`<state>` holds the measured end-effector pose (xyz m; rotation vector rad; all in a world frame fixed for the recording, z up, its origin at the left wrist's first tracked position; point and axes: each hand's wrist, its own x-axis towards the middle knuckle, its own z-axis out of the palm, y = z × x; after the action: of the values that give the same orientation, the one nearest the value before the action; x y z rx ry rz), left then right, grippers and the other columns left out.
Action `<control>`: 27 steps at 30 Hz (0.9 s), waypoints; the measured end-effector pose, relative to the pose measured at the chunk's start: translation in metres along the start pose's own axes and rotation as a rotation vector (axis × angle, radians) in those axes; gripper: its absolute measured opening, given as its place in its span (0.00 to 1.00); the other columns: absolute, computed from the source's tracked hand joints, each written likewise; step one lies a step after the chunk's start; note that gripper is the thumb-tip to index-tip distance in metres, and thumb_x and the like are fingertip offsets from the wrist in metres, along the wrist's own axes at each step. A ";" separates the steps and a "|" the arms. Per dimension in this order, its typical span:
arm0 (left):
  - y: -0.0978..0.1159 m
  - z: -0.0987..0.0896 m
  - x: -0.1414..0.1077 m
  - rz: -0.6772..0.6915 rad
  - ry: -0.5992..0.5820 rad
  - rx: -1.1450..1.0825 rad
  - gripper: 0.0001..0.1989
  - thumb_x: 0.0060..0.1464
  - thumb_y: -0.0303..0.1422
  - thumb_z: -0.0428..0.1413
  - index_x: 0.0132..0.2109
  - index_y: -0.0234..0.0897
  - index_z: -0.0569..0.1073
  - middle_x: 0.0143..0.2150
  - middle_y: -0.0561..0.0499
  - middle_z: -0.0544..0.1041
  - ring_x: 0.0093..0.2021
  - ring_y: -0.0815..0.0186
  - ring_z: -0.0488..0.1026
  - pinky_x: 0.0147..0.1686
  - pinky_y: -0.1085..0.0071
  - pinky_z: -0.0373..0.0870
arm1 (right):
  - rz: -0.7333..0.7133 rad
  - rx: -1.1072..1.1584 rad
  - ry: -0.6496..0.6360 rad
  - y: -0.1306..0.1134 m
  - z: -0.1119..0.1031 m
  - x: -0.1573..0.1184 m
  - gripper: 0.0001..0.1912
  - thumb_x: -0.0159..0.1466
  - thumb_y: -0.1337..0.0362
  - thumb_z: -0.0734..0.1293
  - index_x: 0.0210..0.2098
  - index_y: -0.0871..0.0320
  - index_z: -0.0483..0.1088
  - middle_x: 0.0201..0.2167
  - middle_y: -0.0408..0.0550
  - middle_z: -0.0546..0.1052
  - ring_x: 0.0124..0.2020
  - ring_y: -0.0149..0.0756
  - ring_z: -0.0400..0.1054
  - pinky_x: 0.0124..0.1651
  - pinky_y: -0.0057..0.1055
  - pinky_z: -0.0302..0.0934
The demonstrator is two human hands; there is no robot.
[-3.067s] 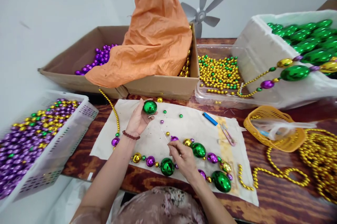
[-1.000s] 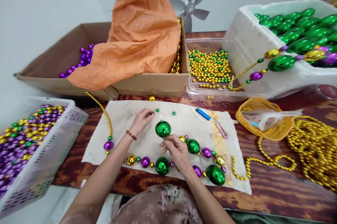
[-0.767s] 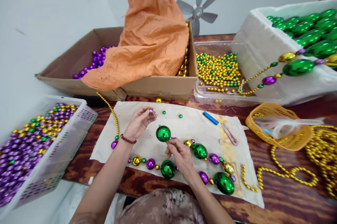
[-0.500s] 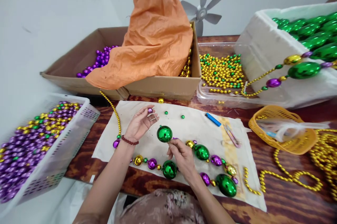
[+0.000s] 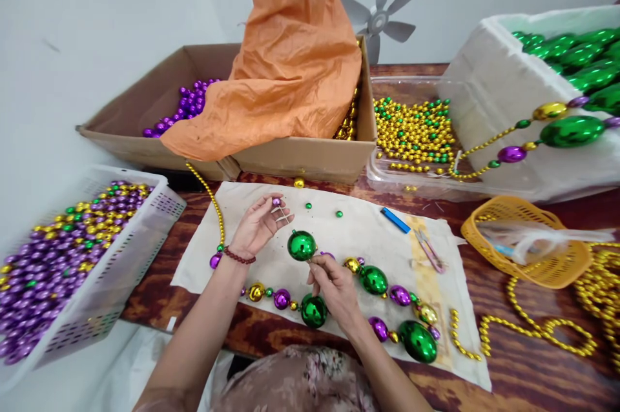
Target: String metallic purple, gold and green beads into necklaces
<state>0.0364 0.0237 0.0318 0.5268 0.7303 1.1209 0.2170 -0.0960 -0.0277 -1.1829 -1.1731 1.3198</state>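
On the white cloth (image 5: pixel 358 231) at mid-table, the right hand (image 5: pixel 334 286) is pinching just under the big green ball (image 5: pixel 301 245), fingers closed on what looks like a needle or thread beneath it; the thread itself is too thin to confirm. Three seconds back that ball was sitting in the left hand with the right holding a bare needle, so it is now riding on the right-hand side and looks threaded. The left hand (image 5: pixel 256 226) is now half curled, thumb and forefinger closed on a small purple bead (image 5: pixel 276 202), which it was not holding then; over the last second both hands are barely shifting. Judging by that, the purple bead is going on after the green ball. The finished strand (image 5: pixel 372 279) of green, purple and gold beads is lying just beside the right wrist, curving along the near part of the cloth. Room is tight: the cardboard box (image 5: pixel 290 157) is sitting right behind the cloth's far edge, the white basket (image 5: pixel 145 231) is crowding the left, the orange basket (image 5: pixel 527 257) and gold chains (image 5: pixel 527 328) are filling the right. Bare cloth between the hands and the blue lighter (image 5: pixel 394 220) is the only free working patch; loose green beads (image 5: pixel 322 210) are lying on it.
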 end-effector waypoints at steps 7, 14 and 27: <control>0.000 -0.001 -0.004 0.036 0.027 0.191 0.13 0.52 0.33 0.67 0.44 0.33 0.80 0.38 0.47 0.80 0.43 0.60 0.80 0.48 0.61 0.77 | 0.038 -0.026 -0.011 -0.003 0.005 0.011 0.12 0.67 0.56 0.61 0.35 0.57 0.70 0.24 0.41 0.74 0.16 0.26 0.65 0.22 0.22 0.58; 0.001 0.003 -0.006 0.118 0.134 0.283 0.14 0.45 0.34 0.70 0.39 0.33 0.81 0.33 0.46 0.81 0.38 0.63 0.79 0.41 0.68 0.75 | 0.147 -0.174 -0.052 -0.008 0.007 0.027 0.11 0.67 0.59 0.59 0.37 0.57 0.70 0.33 0.44 0.79 0.22 0.29 0.73 0.32 0.26 0.64; 0.012 0.042 -0.035 0.510 0.138 0.600 0.06 0.54 0.31 0.65 0.40 0.38 0.83 0.34 0.49 0.82 0.36 0.65 0.80 0.43 0.68 0.78 | -0.206 -0.577 -0.117 -0.039 -0.017 0.048 0.12 0.70 0.63 0.62 0.51 0.55 0.73 0.49 0.50 0.78 0.35 0.34 0.74 0.42 0.29 0.63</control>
<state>0.0524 -0.0057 0.0768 1.2007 1.0979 1.4155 0.2332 -0.0448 0.0078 -1.3476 -1.7857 0.9270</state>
